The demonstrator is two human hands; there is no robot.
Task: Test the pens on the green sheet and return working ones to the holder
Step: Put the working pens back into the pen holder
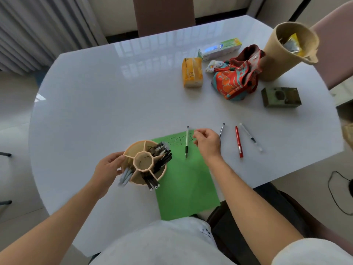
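Observation:
A tan, sectioned pen holder (140, 150) stands on the white table (107, 96) at the green sheet's left edge, with several dark pens and some pale ones in its compartments. My left hand (108, 168) grips the holder's left side. The green sheet (187, 180) bears scribbles near its far edge. A white pen with a dark grip (186, 142) lies on the sheet. My right hand (207, 143) hovers just right of that pen, fingers loosely curled, holding nothing. A dark pen (222, 129), a red pen (238, 141) and a clear pen (250, 136) lie further right on the table.
At the back right stand an orange carton (191, 72), a toothpaste box (219, 49), a patterned pouch (236, 77), a tall woven basket (286, 52) and a dark green block (280, 97). Chairs stand at the far side and the right.

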